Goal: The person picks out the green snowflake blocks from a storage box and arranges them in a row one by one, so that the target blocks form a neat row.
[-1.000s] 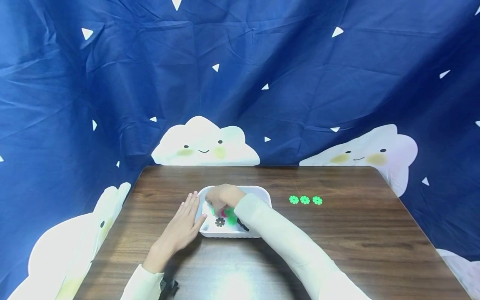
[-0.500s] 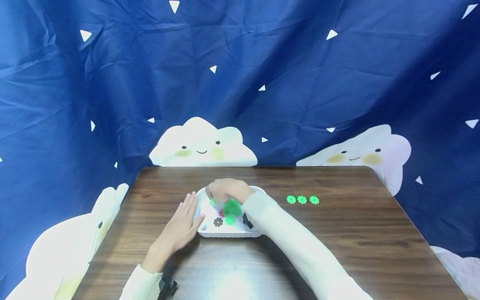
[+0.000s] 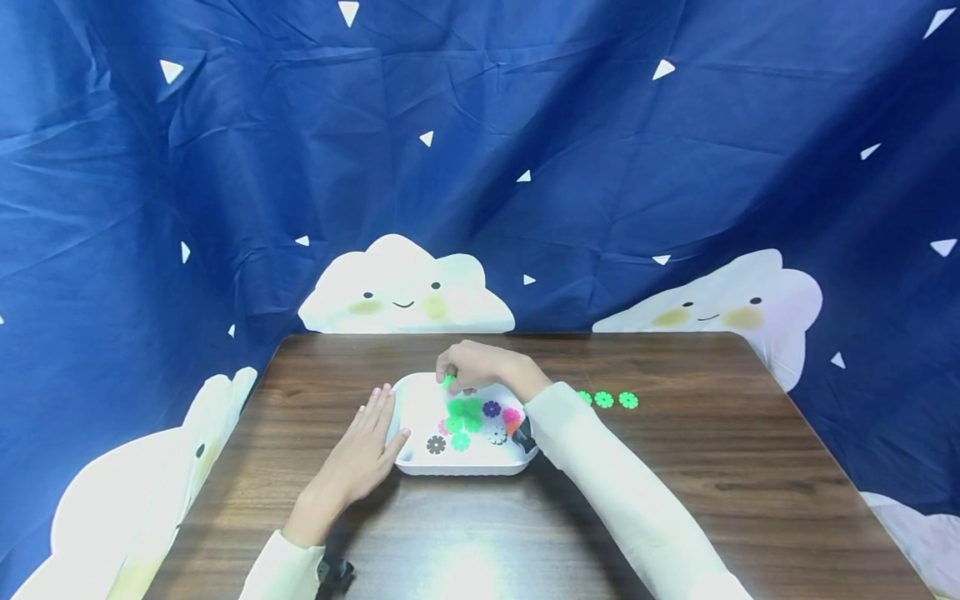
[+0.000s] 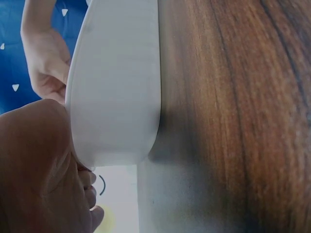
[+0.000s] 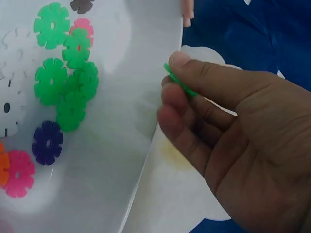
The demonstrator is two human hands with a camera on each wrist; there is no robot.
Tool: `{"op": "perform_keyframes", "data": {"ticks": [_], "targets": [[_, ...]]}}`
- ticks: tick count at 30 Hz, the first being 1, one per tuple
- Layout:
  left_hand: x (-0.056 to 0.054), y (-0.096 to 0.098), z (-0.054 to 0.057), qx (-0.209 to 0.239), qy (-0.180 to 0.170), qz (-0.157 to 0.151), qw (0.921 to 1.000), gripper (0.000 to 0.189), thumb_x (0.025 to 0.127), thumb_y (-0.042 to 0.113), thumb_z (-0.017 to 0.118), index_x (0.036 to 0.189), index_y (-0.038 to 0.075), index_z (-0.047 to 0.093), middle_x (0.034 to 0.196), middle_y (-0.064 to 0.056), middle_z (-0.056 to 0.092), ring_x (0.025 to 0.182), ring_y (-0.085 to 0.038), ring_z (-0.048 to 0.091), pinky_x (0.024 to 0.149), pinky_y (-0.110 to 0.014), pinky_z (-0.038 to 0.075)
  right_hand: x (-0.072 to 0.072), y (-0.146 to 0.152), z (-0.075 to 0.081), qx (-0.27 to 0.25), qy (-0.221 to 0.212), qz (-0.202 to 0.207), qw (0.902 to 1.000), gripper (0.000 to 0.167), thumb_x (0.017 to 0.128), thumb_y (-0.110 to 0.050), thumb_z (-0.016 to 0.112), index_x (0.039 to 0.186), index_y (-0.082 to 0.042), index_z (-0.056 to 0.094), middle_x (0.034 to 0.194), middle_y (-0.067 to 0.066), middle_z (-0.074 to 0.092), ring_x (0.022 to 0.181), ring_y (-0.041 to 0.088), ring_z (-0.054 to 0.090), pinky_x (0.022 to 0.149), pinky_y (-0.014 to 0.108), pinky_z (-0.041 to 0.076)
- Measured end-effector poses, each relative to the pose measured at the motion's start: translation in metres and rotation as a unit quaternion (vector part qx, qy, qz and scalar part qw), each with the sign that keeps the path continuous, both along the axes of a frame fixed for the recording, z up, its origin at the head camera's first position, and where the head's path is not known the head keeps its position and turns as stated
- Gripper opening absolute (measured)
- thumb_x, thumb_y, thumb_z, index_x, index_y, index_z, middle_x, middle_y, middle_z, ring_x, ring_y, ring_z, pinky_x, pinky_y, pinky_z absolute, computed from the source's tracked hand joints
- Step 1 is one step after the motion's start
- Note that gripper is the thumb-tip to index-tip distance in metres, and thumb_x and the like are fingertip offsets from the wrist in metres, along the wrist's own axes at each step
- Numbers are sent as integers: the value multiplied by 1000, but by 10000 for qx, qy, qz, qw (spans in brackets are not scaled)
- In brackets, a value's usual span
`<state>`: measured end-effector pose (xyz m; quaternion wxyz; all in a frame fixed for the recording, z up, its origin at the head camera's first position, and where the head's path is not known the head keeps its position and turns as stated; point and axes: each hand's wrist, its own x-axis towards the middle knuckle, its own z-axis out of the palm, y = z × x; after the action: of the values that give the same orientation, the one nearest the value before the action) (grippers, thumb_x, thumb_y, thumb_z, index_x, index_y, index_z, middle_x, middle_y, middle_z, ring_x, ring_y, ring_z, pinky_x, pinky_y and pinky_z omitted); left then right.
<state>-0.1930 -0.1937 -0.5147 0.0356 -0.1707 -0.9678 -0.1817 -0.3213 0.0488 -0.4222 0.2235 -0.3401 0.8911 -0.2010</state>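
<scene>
Over the back of a white plastic tray [image 3: 461, 469], my right hand [image 3: 480, 364] pinches a green snowflake building disc [image 5: 182, 82] between thumb and fingers. The right wrist view shows the disc edge-on, raised at the tray's rim. My left hand [image 3: 358, 454] rests along the tray's left side with its fingers straight, the thumb over the rim. Inside the tray lie several more discs: a cluster of green discs [image 5: 51, 81], a purple disc [image 5: 47, 142], a pink disc [image 5: 19, 173], a dark grey disc [image 3: 437, 444] and pale ones.
To the right of the tray, three green discs [image 3: 604, 400] lie in a row on the brown wooden table [image 3: 720, 467]; my right sleeve partly covers the leftmost. A blue curtain [image 3: 480, 167] with white clouds hangs behind the table's far edge.
My right hand has risen from inside the tray and shifted right toward its back rim, with a green disc now pinched. More discs in the tray show. The left hand stays put.
</scene>
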Motion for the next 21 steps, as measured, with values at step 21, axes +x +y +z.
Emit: {"op": "perform_keyframes", "data": {"ticks": [21], "targets": [[0,0,2,-31,-52,-14,10000,76,114,44,43,166,-7,21,176,-24,18,165,-40,17,133,-59,23,3,32,-3,-584,693,18,9959,29,90,-24,88,116,-15,77,106,-1,69,100,14,61,91,29,54]]}}
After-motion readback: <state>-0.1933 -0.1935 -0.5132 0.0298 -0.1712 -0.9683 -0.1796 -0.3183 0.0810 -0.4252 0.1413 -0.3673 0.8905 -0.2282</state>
